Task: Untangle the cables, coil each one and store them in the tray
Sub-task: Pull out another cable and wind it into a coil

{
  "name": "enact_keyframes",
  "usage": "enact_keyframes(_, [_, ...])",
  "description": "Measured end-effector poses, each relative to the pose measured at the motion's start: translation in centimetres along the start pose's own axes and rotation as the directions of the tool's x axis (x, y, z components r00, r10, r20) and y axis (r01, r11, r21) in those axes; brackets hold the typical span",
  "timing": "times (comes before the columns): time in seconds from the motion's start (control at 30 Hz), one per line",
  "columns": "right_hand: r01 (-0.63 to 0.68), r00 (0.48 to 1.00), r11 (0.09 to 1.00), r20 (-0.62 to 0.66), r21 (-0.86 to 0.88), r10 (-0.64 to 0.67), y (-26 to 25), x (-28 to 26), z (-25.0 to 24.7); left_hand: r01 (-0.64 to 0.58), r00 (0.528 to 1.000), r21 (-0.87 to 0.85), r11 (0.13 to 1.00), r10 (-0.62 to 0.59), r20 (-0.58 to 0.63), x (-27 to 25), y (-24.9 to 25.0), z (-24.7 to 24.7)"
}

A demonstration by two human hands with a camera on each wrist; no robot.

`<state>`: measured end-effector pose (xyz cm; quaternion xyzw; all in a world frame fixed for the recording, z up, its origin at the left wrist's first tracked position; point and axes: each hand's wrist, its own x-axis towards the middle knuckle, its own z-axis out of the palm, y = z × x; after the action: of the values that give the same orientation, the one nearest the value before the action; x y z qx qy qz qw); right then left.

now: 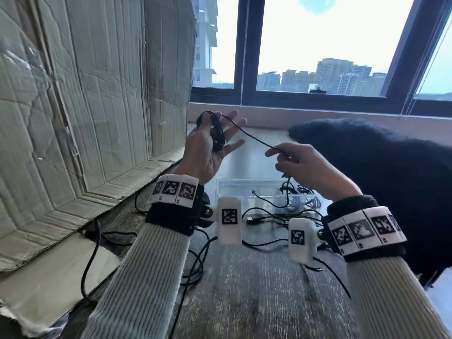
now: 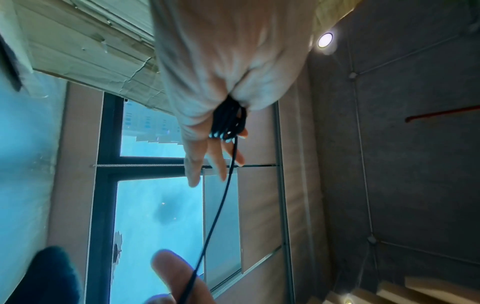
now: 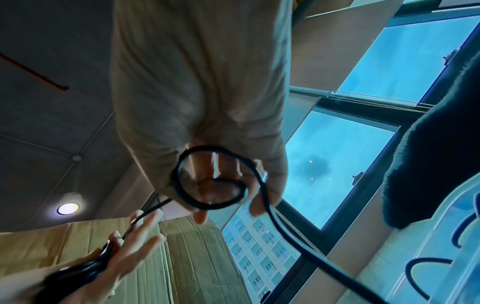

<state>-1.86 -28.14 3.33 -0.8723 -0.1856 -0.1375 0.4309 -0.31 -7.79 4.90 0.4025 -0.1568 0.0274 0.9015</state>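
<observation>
My left hand (image 1: 220, 129) is raised above the table with its fingers spread. Its thumb clamps a small coil of black cable (image 1: 217, 133) against the palm; the left wrist view shows the coil (image 2: 228, 121) wedged at the thumb's base. A taut strand (image 1: 249, 135) runs from the coil to my right hand (image 1: 275, 151), which pinches it between thumb and forefinger. In the right wrist view the cable makes a loose loop (image 3: 187, 197) under the curled fingers. From there it drops towards the clear plastic tray (image 1: 244, 183), which holds several coiled cables.
Loose black cables (image 1: 195, 265) and a USB plug (image 1: 254, 219) lie on the wooden table (image 1: 256, 302) in front of the tray. A big cardboard box (image 1: 85, 106) stands at the left. A dark fuzzy cloth (image 1: 379, 179) covers the right side.
</observation>
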Motion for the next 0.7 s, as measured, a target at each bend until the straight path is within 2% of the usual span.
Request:
enact_keyframes(0.07, [-0.03, 0.992, 0.999, 0.125, -0.032, 0.034, 0.1, -0.2, 0.3, -0.037, 0.999, -0.071, 0.997, 0.035, -0.026, 0.0, 0.3, -0.1])
enact_keyframes(0.17, [-0.061, 0.972, 0.959, 0.202, -0.276, 0.12, 1.1, -0.2, 0.0, -0.091, 0.993, -0.087, 0.992, 0.085, -0.076, 0.1, 1.2, -0.7])
enact_keyframes(0.23, [-0.103, 0.959, 0.92, 0.209, -0.378, 0.193, 1.8, -0.2, -0.4, -0.105, 0.989, -0.016, 0.994, 0.102, -0.105, 0.3, 1.8, -1.2])
enact_keyframes(0.3, [-0.115, 0.963, 0.913, 0.182, -0.391, 0.199, 1.9, 0.0, -0.6, -0.116, 0.988, 0.101, 0.988, 0.125, -0.088, 0.4, 2.2, -1.5])
enact_keyframes(0.4, [-0.107, 0.985, 0.972, 0.11, -0.211, 0.132, 0.3, 0.1, 0.2, -0.115, 0.992, 0.221, 0.969, 0.126, -0.033, 0.4, 1.9, -1.4])
enact_keyframes(0.43, [-0.116, 0.983, 0.989, 0.133, -0.094, 0.128, -0.7, 0.0, 0.7, -0.106, 0.993, 0.233, 0.967, 0.115, -0.025, 0.3, 1.6, -1.2])
enact_keyframes(0.5, [-0.157, 0.954, 0.978, 0.277, 0.141, 0.113, -2.7, -0.3, 1.9, -0.096, 0.994, 0.245, 0.965, 0.105, -0.025, 0.1, 1.0, -0.5])
enact_keyframes(0.53, [-0.165, 0.936, 0.966, 0.339, 0.2, 0.09, -3.3, -0.5, 2.6, -0.099, 0.994, 0.248, 0.964, 0.109, -0.027, -0.1, 0.7, -0.1])
enact_keyframes(0.6, [-0.115, 0.934, 0.974, 0.354, 0.193, 0.04, -3.9, -0.6, 3.6, -0.125, 0.99, 0.251, 0.96, 0.138, -0.034, -0.2, 0.3, 0.6])
enact_keyframes(0.7, [-0.067, 0.965, 0.99, 0.259, 0.123, 0.033, -3.8, -0.5, 4.1, -0.134, 0.987, 0.241, 0.961, 0.152, -0.059, -0.2, 0.3, 0.7])
